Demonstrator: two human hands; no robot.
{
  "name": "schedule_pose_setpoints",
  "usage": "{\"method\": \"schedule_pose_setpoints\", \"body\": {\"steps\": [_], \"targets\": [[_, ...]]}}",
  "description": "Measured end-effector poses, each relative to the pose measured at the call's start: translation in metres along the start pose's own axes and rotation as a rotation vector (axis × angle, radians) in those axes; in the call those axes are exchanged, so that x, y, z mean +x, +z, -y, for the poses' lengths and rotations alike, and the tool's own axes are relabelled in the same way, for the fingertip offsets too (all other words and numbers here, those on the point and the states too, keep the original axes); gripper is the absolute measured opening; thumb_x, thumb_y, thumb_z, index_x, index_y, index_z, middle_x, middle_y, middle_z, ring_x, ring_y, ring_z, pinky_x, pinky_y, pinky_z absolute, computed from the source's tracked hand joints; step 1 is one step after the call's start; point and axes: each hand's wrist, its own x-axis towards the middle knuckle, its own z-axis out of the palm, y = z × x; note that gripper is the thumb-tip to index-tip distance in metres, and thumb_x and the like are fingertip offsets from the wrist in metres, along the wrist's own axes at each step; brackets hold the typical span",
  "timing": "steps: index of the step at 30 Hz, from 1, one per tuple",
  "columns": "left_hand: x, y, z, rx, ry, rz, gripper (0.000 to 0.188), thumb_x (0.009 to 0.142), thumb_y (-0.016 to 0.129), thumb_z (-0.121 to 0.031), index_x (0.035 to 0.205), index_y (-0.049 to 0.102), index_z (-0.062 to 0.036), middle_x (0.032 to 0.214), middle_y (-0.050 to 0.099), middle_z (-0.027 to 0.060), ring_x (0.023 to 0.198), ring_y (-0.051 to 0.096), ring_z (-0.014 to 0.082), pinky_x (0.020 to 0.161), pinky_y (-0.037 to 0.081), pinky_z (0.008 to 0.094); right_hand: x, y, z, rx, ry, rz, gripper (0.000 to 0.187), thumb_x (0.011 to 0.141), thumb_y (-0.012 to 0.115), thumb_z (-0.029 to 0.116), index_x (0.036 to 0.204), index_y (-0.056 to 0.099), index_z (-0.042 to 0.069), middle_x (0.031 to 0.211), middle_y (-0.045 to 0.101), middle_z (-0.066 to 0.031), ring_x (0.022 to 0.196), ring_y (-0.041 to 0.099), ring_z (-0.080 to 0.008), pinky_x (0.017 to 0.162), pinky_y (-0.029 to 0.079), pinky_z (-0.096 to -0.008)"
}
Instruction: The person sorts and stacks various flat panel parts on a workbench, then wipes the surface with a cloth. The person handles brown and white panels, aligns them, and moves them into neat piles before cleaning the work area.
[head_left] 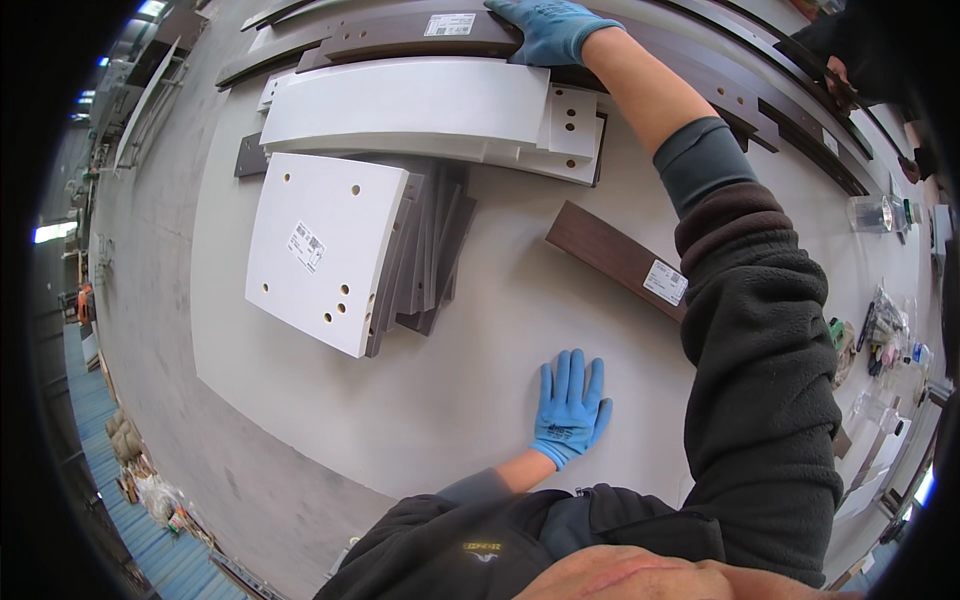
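Observation:
My left hand [568,412], in a blue work glove, lies flat on the pale tabletop [480,400] with its fingers stretched out, holding nothing. My right arm reaches to the far side. There the gloved right hand [556,30] grips the right end of a dark brown board [385,38] with a white label. Just nearer than that board lies a long white curved panel [400,108]. To the left of my left hand stands a stack of panels; a white drilled panel [320,240] tops several grey ones [425,240]. A short brown board [615,255] with a label lies under my right forearm's left side.
Several long dark boards [690,75] run along the far side. At the right edge are a clear plastic jar [872,213] and a cluster of small tools [885,330]. Another person's hand [838,72] shows at the far right. Concrete floor [160,240] extends on the left.

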Motion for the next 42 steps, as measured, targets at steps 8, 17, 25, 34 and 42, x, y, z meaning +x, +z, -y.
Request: {"method": "schedule_pose_setpoints", "body": {"steps": [8, 17, 25, 34, 42], "targets": [[0.000, 0.001, -0.002, -0.005, 0.002, -0.018, 0.076, 0.093, 0.069, -0.036, 0.157, 0.047, 0.0006, 0.162, 0.037, 0.0352, 0.149, 0.037, 0.0570, 0.121, 0.026, 0.0729, -0.014, -0.043, -0.006, 0.085, 0.112, -0.472, 0.085, 0.087, 0.079, 0.045, 0.154, 0.051, 0.001, 0.152, 0.056, -0.0294, 0.144, 0.052, -0.0428, 0.121, 0.042, -0.0449], [-0.002, 0.007, -0.001, 0.046, 0.017, 0.004, 0.077, 0.093, 0.068, -0.037, 0.158, 0.047, -0.0002, 0.162, 0.037, 0.0356, 0.151, 0.033, 0.0574, 0.123, 0.022, 0.0716, -0.313, -0.037, -0.027, -0.035, -0.029, -0.350, 0.089, 0.084, 0.082, 0.039, 0.158, 0.045, 0.006, 0.146, 0.059, -0.0251, 0.130, 0.059, -0.0432, 0.111, 0.049, -0.0486], [0.000, 0.005, -0.007, 0.160, 0.075, -0.066, 0.078, 0.091, 0.070, -0.037, 0.157, 0.048, -0.0012, 0.162, 0.038, 0.0343, 0.151, 0.034, 0.0544, 0.125, 0.023, 0.0681, -0.655, -0.064, 0.014, -0.077, 0.691, 0.172, 0.124, 0.065, 0.095, 0.043, 0.166, 0.032, 0.008, 0.158, 0.050, -0.0185, 0.142, 0.051, -0.0389, 0.121, 0.041, -0.0475], [-0.001, 0.005, -0.011, 0.207, 0.077, -0.074, 0.075, 0.091, 0.069, -0.036, 0.155, 0.050, -0.0015, 0.161, 0.038, 0.0349, 0.151, 0.035, 0.0547, 0.125, 0.023, 0.0681, -0.735, -0.005, -0.037, -0.111, 0.773, 0.279, 0.112, 0.066, 0.089, 0.024, 0.164, 0.034, 0.015, 0.131, 0.062, -0.0164, 0.123, 0.060, -0.0379, 0.110, 0.047, -0.0467], [0.000, 0.004, -0.008, 0.175, 0.055, -0.062, 0.077, 0.092, 0.068, -0.036, 0.157, 0.047, -0.0018, 0.163, 0.037, 0.0337, 0.154, 0.031, 0.0522, 0.126, 0.019, 0.0655, -0.757, -0.012, -0.022, -0.027, 0.577, -0.050, 0.095, 0.068, 0.085, 0.011, 0.154, 0.046, 0.004, 0.112, 0.065, -0.0156, 0.106, 0.062, -0.0389, 0.098, 0.050, -0.0481]]}}
